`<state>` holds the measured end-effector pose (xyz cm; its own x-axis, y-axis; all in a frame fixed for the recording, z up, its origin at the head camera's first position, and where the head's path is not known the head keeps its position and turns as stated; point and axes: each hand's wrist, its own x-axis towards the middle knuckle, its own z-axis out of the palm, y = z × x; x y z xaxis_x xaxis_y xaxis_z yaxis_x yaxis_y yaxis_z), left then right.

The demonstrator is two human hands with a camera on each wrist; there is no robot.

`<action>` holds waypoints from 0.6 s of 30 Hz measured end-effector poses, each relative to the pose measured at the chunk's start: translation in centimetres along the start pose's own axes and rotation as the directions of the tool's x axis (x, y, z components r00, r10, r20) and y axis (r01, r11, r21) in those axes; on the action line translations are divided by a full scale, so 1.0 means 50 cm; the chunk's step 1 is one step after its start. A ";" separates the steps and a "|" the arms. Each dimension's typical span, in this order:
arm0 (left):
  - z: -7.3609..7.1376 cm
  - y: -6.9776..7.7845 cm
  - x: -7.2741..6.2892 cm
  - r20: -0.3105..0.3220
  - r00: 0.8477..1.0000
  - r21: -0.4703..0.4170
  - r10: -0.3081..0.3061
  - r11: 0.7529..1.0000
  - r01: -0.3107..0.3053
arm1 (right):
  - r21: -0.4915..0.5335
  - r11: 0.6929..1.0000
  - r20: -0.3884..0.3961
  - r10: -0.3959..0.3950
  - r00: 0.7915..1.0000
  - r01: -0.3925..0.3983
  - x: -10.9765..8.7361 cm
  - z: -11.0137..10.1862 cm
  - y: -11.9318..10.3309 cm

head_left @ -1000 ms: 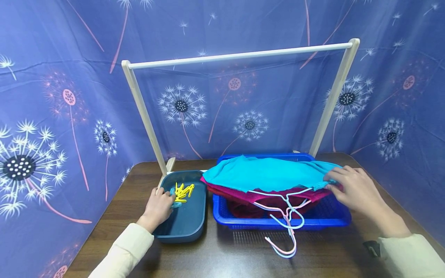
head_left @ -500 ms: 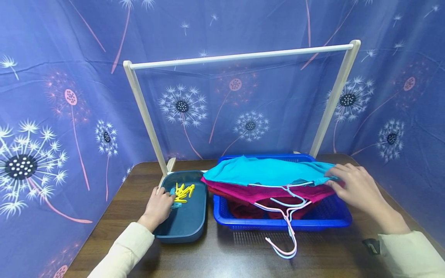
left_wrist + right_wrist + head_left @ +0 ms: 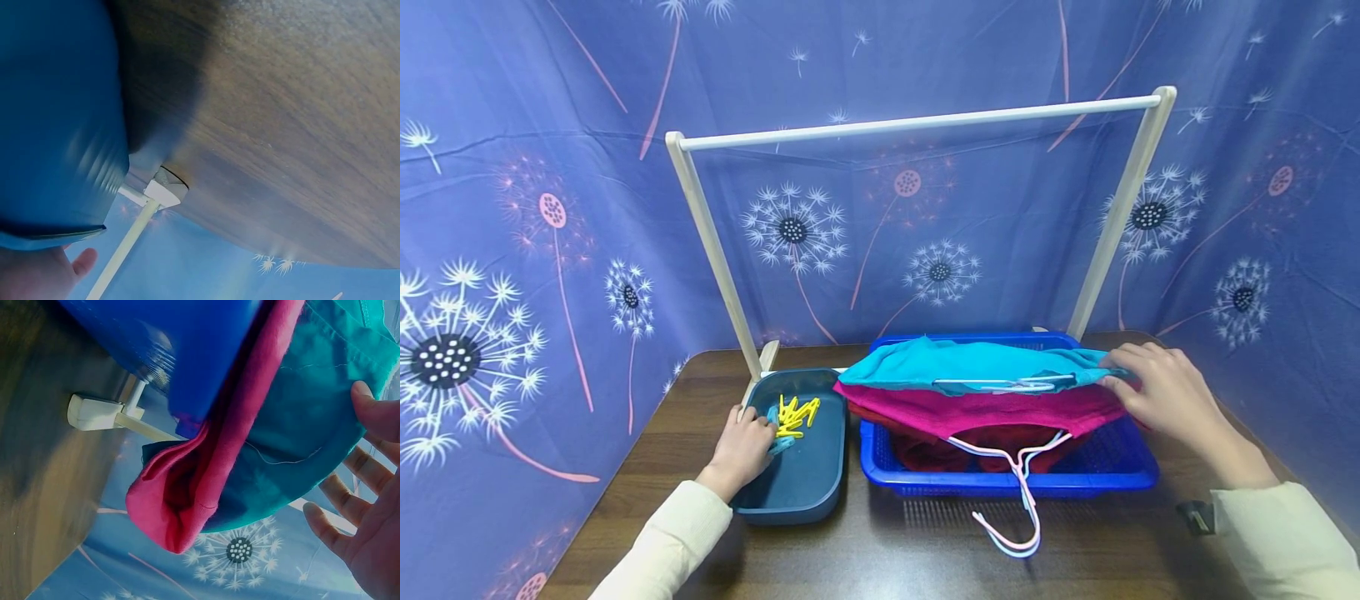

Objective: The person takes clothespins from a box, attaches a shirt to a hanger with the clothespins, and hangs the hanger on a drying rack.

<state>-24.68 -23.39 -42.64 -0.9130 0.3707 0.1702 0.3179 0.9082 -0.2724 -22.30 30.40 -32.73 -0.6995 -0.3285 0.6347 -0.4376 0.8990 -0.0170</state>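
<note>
My right hand [image 3: 1161,392] pinches the right edge of a turquoise shirt [image 3: 312,419], thumb on the near face and fingers behind. The shirt is on a white hanger [image 3: 955,382], its hook now lying back against the cloth. Beneath it is a magenta shirt [image 3: 970,408], with a pink hanger [image 3: 1003,454] whose hook hangs over the basket's front rim. On the left, my left hand [image 3: 741,446] reaches over the rim of a dark teal bin [image 3: 805,496]. Its fingertips are at teal clothespins [image 3: 781,446] beside yellow clothespins [image 3: 793,417]; I cannot tell whether it grips one.
A blue basket [image 3: 880,477] under the shirts holds dark red cloth [image 3: 925,454]. Behind stands a wooden rack with a white rail [image 3: 917,122]; its left foot [image 3: 165,187] is by the bin. The brown table [image 3: 917,550] meets a patterned blue curtain [image 3: 865,208].
The turquoise shirt's hanger hook has swung up and away from me onto the cloth, uncovering more of the magenta shirt. A teal clothespin has shifted slightly by my left fingers.
</note>
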 end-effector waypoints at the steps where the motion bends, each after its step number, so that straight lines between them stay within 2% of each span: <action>1: 0.000 0.000 0.000 0.004 1.000 -0.001 -0.001 1.000 0.001 | 0.001 1.000 0.002 0.003 1.000 -0.003 0.001 0.000 0.000; 7: -0.001 0.000 -0.001 0.022 1.000 -0.013 0.000 1.000 0.000 | 0.003 1.000 -0.001 0.009 1.000 -0.009 0.008 -0.001 0.002; 13: -0.004 0.000 -0.004 -0.002 1.000 -0.003 0.008 1.000 -0.008 | 0.013 1.000 -0.007 0.006 1.000 -0.006 0.016 0.000 0.003; 18: -0.013 0.002 -0.007 -0.025 1.000 0.013 0.010 1.000 -0.010 | 0.016 0.999 0.004 0.038 0.999 -0.038 0.019 0.001 0.006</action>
<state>-24.16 -23.29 -42.11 -0.9031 0.3846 0.1909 0.3234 0.9018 -0.2868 -23.14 30.32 -32.17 -0.7176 -0.2952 0.6309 -0.4195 0.9062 -0.0532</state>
